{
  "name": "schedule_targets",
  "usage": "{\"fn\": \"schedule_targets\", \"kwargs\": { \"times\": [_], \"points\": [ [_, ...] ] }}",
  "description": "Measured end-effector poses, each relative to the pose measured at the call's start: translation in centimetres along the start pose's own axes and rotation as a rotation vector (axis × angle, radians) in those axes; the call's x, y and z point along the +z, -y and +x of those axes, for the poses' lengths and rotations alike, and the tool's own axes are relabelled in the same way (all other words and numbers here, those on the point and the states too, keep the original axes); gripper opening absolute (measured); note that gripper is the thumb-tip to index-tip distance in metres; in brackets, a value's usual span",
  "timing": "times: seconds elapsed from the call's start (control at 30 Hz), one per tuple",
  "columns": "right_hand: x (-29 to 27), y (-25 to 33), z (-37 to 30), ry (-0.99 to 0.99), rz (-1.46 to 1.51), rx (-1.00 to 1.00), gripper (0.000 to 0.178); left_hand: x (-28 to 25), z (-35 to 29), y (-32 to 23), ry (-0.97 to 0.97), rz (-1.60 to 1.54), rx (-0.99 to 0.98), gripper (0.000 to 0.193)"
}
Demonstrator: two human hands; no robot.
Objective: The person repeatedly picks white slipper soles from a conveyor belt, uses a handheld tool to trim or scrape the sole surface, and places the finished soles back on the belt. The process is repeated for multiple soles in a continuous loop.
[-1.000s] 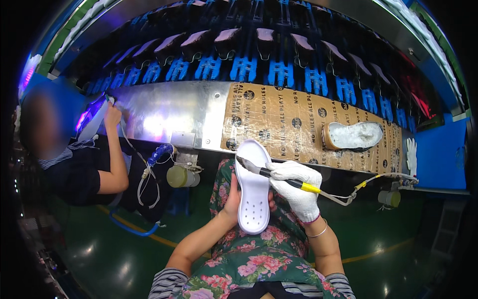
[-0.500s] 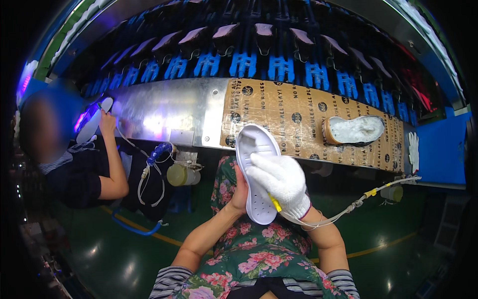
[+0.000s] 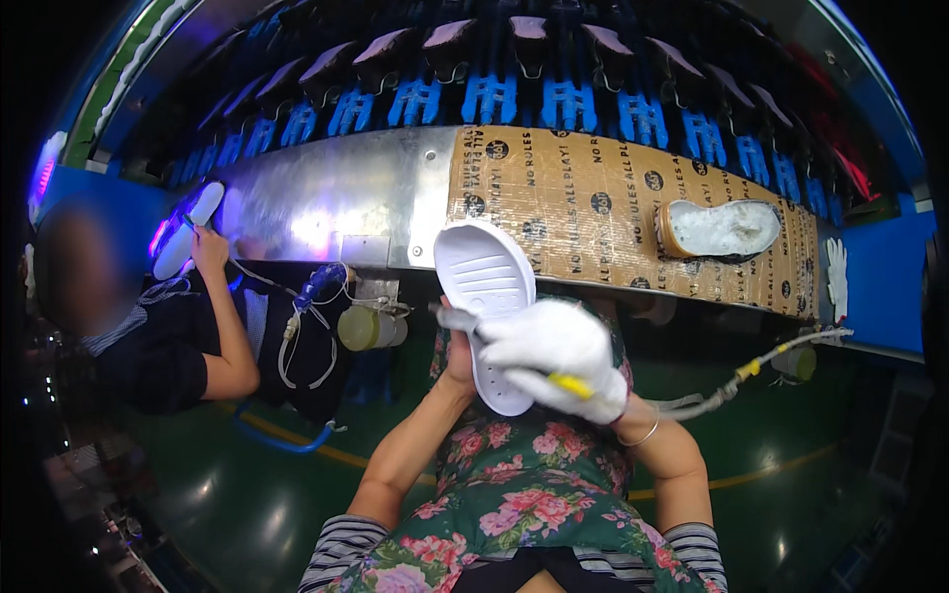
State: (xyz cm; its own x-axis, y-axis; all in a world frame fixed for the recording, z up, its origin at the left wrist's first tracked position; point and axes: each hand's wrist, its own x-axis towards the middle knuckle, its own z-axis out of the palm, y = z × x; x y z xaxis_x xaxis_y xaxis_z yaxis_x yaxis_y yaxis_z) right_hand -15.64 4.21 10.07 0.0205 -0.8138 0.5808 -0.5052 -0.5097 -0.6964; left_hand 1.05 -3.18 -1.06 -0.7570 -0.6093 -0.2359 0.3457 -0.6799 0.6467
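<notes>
My bare left hand (image 3: 459, 364) grips a white shoe sole (image 3: 484, 272) by its left edge. The sole is tilted, its hollow, ridged side facing me, with small holes at its lower end. My right hand (image 3: 554, 346), in a white knit glove, is closed around a slim tool fed by a hose. Its blurred grey tip (image 3: 455, 318), perhaps a brush, sticks out past the sole's left edge. A yellow piece (image 3: 571, 385) shows under the glove, and the pale hose (image 3: 707, 403) trails off to the right.
Ahead is a metal bench (image 3: 326, 198) partly covered with printed cardboard (image 3: 573, 217). A shoe (image 3: 722, 229) lies on it; behind stand blue clamps (image 3: 568, 104). At left a person's hand (image 3: 210, 252) holds another sole (image 3: 188, 232). A white glove (image 3: 836, 277) hangs at right; a yellowish container (image 3: 366, 326) sits below.
My right hand has turned, and the tool's grey tip now shows left of the sole. The sole has shifted slightly up and left in view. The scene has shifted a little.
</notes>
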Motion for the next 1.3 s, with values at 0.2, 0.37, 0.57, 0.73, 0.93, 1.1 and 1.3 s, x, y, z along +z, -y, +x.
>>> {"fn": "schedule_targets", "kwargs": {
  "times": [0.2,0.37,0.57,0.73,0.93,1.1,1.3],
  "points": [
    [1.1,-0.5,-0.3,-0.037,-0.224,-0.108,0.041,1.2,0.3,-2.4,-0.085,-0.007,-0.038,0.102],
    [1.1,0.6,-0.3,0.020,0.101,0.001,0.035,-2.3,1.6,-1.8,0.390,-0.436,0.027,0.107],
    [2.4,0.5,-0.3,-0.043,-0.155,-0.094,0.032,-0.5,2.2,-3.5,0.230,-0.266,-0.001,0.119],
    [1.8,0.3,-0.4,0.038,0.120,-0.067,0.035,-0.5,2.9,-4.3,0.335,-0.392,-0.009,0.127],
    [3.8,0.8,-1.7,0.019,-0.148,-0.110,0.034,1.3,3.7,-5.3,0.280,-0.547,0.068,0.128],
    [2.2,0.1,-1.8,0.031,0.061,-0.069,0.040,0.7,4.4,-5.3,0.332,-0.565,0.110,0.125],
    [3.7,0.2,-2.5,0.023,-0.006,-0.084,0.041,-0.2,5.5,-6.1,0.357,-0.481,0.037,0.123]
  ]
}}
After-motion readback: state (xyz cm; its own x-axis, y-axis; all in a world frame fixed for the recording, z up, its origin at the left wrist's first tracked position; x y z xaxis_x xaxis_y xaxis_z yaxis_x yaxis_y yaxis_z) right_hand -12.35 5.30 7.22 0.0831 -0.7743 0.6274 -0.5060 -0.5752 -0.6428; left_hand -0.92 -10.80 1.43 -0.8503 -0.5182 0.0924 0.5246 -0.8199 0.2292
